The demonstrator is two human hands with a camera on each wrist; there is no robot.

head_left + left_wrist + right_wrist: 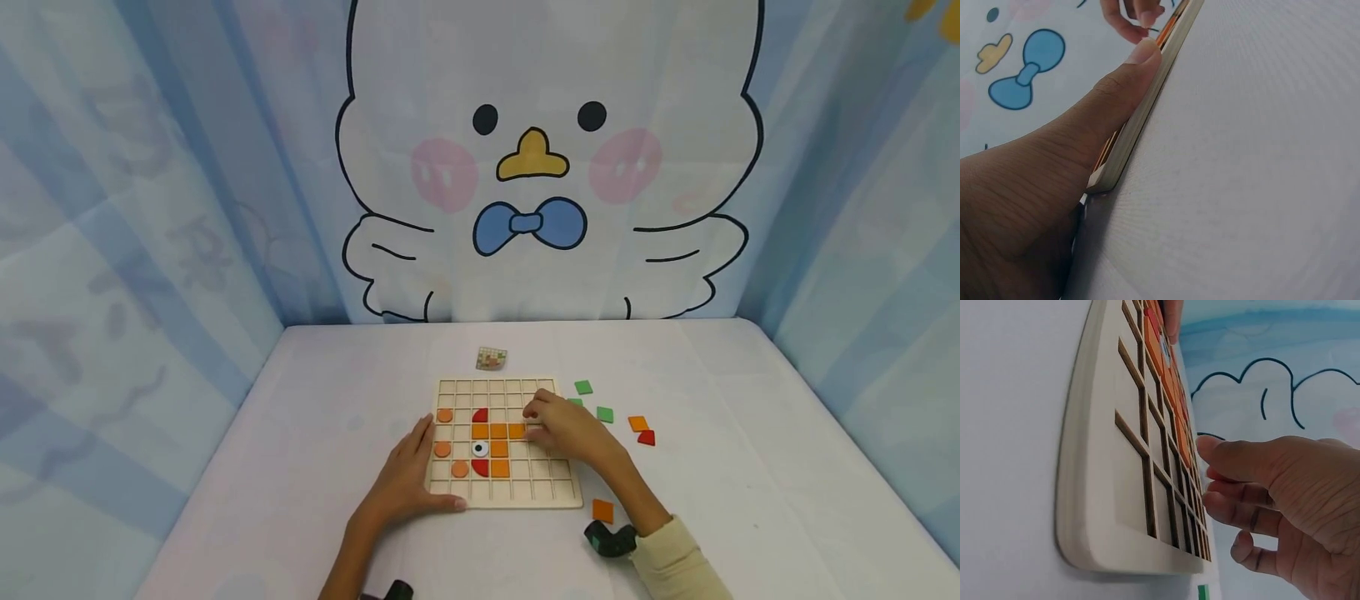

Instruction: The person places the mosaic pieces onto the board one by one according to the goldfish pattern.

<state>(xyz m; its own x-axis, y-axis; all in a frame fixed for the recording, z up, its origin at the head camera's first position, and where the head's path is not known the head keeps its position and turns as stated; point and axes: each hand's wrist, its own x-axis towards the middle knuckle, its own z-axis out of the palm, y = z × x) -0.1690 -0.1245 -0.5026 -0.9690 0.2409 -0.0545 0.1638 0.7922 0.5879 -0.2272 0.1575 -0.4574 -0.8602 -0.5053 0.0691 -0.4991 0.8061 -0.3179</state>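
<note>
A wooden grid board (540,492) lies on the table with orange squares (498,448), red quarter-round pieces (480,468), orange discs (460,469) and a black-and-white eye piece (480,448) in its cells. My left hand (408,475) rests against the board's front left corner, its thumb straight on the front rim and its fingers along the left side. Over the right part of the board is my right hand (566,425), fingers loosely bent beside the end of the orange row. The right wrist view shows no piece between thumb and fingers.
Right of the board lie green pieces (605,414), an orange square (637,423) and a red piece (647,437). Another orange square (603,511) is near the right wrist's black device (611,540). A small patterned card (492,358) lies behind the board.
</note>
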